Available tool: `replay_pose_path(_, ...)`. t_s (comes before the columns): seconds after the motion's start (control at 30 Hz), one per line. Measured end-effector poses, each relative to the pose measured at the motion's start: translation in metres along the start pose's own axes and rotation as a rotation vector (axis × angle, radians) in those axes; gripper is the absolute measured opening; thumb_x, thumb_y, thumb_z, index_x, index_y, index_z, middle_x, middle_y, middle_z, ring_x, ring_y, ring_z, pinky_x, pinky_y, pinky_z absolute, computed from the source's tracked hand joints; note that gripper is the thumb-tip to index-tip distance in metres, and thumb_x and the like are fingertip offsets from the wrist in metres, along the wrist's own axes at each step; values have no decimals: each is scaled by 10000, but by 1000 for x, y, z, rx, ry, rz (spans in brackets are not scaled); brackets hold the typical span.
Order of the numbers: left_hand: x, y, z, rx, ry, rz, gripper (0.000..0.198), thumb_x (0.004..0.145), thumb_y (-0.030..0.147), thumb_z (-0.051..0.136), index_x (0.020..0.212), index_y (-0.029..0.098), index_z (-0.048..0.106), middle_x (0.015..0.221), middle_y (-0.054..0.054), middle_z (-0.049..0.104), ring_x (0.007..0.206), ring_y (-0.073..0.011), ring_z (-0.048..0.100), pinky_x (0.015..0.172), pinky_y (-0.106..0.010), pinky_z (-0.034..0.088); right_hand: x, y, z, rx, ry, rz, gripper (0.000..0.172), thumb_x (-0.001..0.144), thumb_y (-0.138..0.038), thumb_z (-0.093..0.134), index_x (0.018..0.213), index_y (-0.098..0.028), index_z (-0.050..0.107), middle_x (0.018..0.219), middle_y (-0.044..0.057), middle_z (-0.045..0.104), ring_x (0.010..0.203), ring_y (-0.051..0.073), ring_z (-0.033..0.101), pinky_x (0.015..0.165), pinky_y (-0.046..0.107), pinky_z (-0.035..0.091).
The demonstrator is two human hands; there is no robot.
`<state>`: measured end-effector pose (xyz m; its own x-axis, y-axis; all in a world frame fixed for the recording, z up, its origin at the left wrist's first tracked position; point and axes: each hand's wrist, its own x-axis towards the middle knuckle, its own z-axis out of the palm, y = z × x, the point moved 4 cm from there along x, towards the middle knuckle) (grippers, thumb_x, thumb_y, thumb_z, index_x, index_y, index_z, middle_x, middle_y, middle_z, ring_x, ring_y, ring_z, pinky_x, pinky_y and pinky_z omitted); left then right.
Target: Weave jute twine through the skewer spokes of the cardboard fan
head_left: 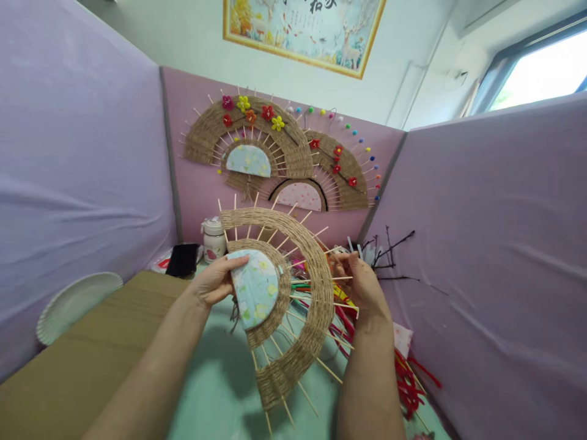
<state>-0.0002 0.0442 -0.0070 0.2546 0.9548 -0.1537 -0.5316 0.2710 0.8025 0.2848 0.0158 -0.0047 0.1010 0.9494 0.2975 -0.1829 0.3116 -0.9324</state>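
I hold a half-round woven fan (pixel 298 305) of brown twine and thin wooden sticks upright over the green table (pixel 220 391). Its centre is a pale blue flowered half-disc (pixel 257 290). My left hand (pixel 215 278) grips the flat edge of that half-disc, fingers curled on it. My right hand (pixel 360 281) is closed on the fan's outer rim, pinching the tips of the sticks. Both forearms reach in from the bottom of the picture.
Two finished fans with felt flowers (pixel 257 140) and coloured beads (pixel 339 174) hang on the pink back partition. A white paper plate (pixel 76 302) leans at left by a cardboard box (pixel 92 348). A small jar (pixel 213 238), red pipe cleaners (pixel 408 379) and dark twigs (pixel 389 250) lie around.
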Motion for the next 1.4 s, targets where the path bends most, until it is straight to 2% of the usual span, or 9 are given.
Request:
replay_pose_path(0.17, -2, 12, -9, -15, 64, 89, 212, 816, -67, 560, 890, 75, 700, 781, -129, 767, 650, -214, 743, 636, -287, 626, 4, 1, -9, -133, 154, -70, 454, 698, -621, 734, 722, -174, 657, 491, -77, 350, 432, 74, 251, 419, 242, 168)
replay_pose_path(0.3, -3, 19, -12, -61, 110, 159, 231, 828, -80, 528, 864, 65, 704, 774, -127, 763, 621, -197, 734, 620, -266, 621, 2, -6, -7, -243, 239, -146, 341, 725, -519, 736, 708, -191, 645, 469, -84, 363, 428, 81, 250, 432, 251, 205)
replay_pose_path(0.43, -4, 21, -12, -125, 126, 163, 254, 848, -75, 504, 920, 69, 700, 775, -123, 764, 628, -198, 737, 626, -279, 622, 0, -12, 0, -309, 211, -190, 301, 720, -473, 743, 685, -185, 664, 518, -51, 476, 474, 96, 342, 476, 251, 279)
replay_pose_path(0.53, -3, 21, -13, -165, 124, 159, 280, 861, -74, 479, 967, 71, 694, 784, -128, 765, 640, -201, 741, 633, -293, 624, 1, -8, 2, -297, 167, -180, 326, 720, -503, 744, 682, -188, 669, 557, -35, 523, 500, 108, 391, 497, 256, 308)
replay_pose_path(0.67, -4, 22, -12, -197, 140, 152, 293, 878, -66, 452, 985, 71, 687, 777, -129, 762, 641, -199, 741, 635, -287, 622, 4, 0, 2, -207, 97, -133, 464, 760, -651, 654, 728, -189, 690, 548, -33, 475, 491, 113, 376, 489, 263, 303)
replay_pose_path(0.83, -5, 20, -7, -234, 178, 125, 256, 895, -42, 465, 988, 66, 678, 780, -128, 758, 655, -197, 743, 663, -280, 620, 2, 0, 8, -165, 40, -109, 602, 758, -757, 576, 770, -171, 715, 576, -9, 498, 527, 123, 408, 509, 264, 322)
replay_pose_path(1.13, -2, 20, -11, -238, 181, 140, 266, 893, -31, 487, 1050, 78, 672, 791, -106, 762, 676, -198, 746, 681, -279, 628, 3, -1, 13, -213, 47, -143, 531, 772, -706, 616, 749, -184, 711, 626, -1, 516, 528, 118, 382, 462, 254, 294)
replay_pose_path(1.4, -5, 20, -6, -285, 197, 118, 312, 907, -21, 479, 1150, 70, 652, 836, -110, 770, 707, -204, 753, 724, -293, 628, 2, -4, 16, -219, 29, -150, 543, 787, -719, 586, 729, -186, 676, 628, 1, 513, 553, 129, 400, 497, 262, 320)
